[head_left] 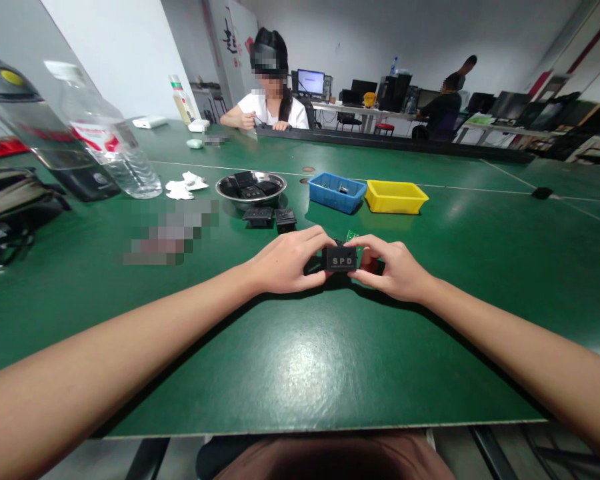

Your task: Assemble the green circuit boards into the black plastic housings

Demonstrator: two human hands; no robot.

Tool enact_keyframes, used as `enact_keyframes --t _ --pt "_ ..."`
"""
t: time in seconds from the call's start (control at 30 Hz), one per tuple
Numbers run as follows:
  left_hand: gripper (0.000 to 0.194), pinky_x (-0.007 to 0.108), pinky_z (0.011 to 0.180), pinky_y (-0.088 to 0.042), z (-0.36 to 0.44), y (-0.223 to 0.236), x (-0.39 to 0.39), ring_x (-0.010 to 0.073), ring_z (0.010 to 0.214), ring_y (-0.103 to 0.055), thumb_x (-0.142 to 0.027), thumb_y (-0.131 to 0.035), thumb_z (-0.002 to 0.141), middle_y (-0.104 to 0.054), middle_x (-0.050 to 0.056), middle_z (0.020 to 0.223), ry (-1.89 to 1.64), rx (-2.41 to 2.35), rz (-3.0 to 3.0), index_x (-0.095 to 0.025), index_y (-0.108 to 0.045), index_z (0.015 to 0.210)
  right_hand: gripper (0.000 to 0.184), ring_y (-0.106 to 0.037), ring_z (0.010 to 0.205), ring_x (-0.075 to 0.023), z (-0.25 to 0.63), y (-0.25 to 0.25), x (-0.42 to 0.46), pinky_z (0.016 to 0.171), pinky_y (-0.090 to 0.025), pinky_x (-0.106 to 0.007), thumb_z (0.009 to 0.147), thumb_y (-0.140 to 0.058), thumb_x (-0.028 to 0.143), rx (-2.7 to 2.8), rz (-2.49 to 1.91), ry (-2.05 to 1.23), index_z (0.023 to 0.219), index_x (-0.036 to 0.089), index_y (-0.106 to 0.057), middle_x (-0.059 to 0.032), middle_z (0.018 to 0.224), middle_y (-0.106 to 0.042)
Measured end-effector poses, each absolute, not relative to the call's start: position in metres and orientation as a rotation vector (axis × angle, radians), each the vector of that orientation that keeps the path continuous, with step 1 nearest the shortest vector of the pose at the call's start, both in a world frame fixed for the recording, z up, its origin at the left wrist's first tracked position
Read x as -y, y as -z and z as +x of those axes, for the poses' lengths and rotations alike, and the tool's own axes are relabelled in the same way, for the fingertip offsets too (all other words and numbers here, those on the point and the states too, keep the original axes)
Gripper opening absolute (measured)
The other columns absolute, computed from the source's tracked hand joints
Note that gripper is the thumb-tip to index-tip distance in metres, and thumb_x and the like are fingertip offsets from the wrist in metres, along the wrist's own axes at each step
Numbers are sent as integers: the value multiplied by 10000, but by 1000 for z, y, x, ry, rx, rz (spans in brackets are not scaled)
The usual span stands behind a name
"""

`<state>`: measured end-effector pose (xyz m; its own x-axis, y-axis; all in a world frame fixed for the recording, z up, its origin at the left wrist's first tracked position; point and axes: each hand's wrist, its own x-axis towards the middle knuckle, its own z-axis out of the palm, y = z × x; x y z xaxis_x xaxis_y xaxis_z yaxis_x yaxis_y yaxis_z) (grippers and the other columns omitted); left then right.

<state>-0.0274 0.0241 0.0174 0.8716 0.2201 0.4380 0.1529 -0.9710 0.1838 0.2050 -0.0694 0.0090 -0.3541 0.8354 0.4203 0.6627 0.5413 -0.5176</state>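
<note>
Between my two hands is a small black box marked "SPD", its lettered face turned toward me. My left hand pinches its left end with thumb and fingers. At the right end, my right hand grips it the same way. Just behind the box a green circuit board shows in part; whether it touches the box I cannot tell. Two black housings lie on the table beyond my left hand. Behind them, a steel bowl holds several more black parts.
A blue bin with small parts and a yellow bin stand beyond my hands on the green table. Bottles, crumpled tissue and a bag are at the left. Another person sits across.
</note>
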Motion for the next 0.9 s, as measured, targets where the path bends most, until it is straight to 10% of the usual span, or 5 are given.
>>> enact_keyframes --t 0.9 --pt "364 293 779 -513 -28 -14 -21 203 905 -690 -416 -669 885 -698 61 1015 -810 -249 2871 -185 -527 1128 470 -556 565 -120 204 -8 69 567 -421 -237 872 -714 335 2175 -1170 -512 1275 196 -516 61 677 -594"
